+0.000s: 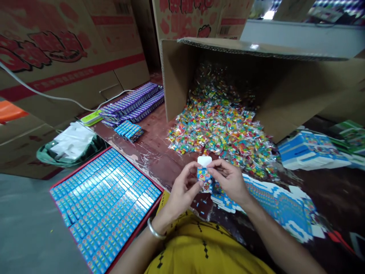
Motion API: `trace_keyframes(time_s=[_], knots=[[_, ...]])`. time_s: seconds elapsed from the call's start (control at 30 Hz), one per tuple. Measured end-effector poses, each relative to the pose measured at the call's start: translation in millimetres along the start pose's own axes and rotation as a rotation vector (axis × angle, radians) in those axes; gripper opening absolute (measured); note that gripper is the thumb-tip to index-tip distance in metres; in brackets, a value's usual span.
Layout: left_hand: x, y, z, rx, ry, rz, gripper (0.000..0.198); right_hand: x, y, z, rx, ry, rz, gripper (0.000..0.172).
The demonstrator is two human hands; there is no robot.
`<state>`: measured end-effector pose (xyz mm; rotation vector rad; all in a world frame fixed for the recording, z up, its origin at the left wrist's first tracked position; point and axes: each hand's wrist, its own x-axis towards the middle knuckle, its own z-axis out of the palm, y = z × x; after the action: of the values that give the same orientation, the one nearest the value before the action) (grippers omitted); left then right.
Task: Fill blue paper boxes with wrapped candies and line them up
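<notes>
Left hand (182,189): one.
Right hand (231,182): one.
Held box (205,179): one.
Bangle (153,230): one.
Open carton (296,91): one.
Red-lettered cartons (65,47): at least two.
Red tray (143,222): one.
Blue boxes in tray (108,190): many, exact number not readable.
Purple box rows (137,101): at least two.
Candy packets (219,125): heaped, uncountable.
Power strip (91,118): one.
Green bag (45,155): one.
</notes>
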<state>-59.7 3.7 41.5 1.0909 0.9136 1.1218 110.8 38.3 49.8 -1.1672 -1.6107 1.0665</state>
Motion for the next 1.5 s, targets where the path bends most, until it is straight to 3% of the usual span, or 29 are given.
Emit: trace_keyframes(time_s=[0.1, 0.3, 0.43, 0.6, 0.83, 1.0, 1.07, 1.1, 1.2, 1.23, 1.37, 1.5], knots=[[1, 3, -3.4, 0.007, -0.054, -0.048, 0.034, 1, -2, 3, -0.014, -0.031, -0.033, 0.013], [4, -2, -0.8, -0.107, 0.042, 0.034, 0.041, 5, -3, 8, 0.143, 0.052, -0.041, 0.015], [1, -6, -0.8, -0.106, 0.058, 0.008, 0.045, 11, -5, 6, 0.190, -0.046, -0.008, 0.018], [-2, -5, -3.1, 0.052, 0.127, 0.065, 0.042, 22, -9, -1, 0.178, -0.102, 0.125, 0.024], [-4, 2, -3.2, 0.111, 0.083, 0.051, 0.048, 34, -11, -10, 0.161, -0.215, 0.176, 0.022], [-5, 5, -4.8, 0.076, 0.062, 0.007, 0.047, 26, -15, -5, -0.018, -0.132, -0.001, 0.023], [-4, 4, -7.7, 0.047, 0.080, 0.004, 0.041, 18, -16, -5, -0.133, -0.174, -0.096, 0.017], [-2, 4, -9.5, 0.024, 0.091, 0.005, 0.039, 15, -16, -5, -0.203, -0.227, -0.134, 0.024], [3, 3, -14.5, -0.063, 0.100, -0.001, 0.037, 6, -14, -5, -0.421, -0.368, -0.226, 0.087], [5, 3, -15.6, -0.086, 0.096, -0.006, 0.037, 4, -13, -4, -0.474, -0.373, -0.252, 0.093], [7, 1, -17.1, -0.096, 0.128, -0.032, 0.047, 5, -8, 2, -0.554, -0.292, -0.326, 0.079], [9, -6, -28.0, 0.048, 0.120, -0.137, 0.035, 10, 0, 9, -0.551, -0.228, -0.362, 0.085]])
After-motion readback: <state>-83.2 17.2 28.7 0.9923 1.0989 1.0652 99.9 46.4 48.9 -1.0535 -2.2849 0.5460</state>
